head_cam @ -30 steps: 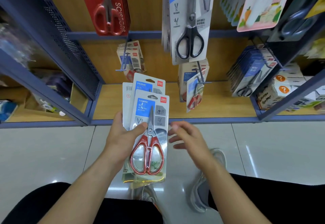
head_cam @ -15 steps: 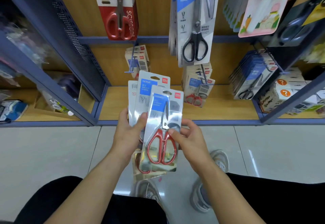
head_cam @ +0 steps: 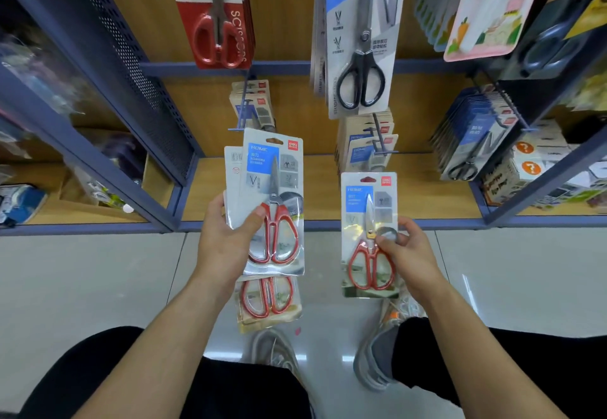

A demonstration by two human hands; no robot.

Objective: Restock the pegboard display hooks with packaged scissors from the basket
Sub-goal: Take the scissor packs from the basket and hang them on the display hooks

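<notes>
A stack of scissor packs (head_cam: 272, 201) is gripped mid-frame by the left hand (head_cam: 226, 241), while one single pack (head_cam: 369, 234) is pinched right of centre by the right hand (head_cam: 407, 254).

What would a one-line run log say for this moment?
left hand: grips stack of packaged scissors | right hand: pinches single scissors pack, apart from stack | display hook: pack not yet hung

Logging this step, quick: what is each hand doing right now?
Left hand: closed, gripping a stack of packaged scissors.
Right hand: closed, holding a single scissors pack by its edge.
</notes>
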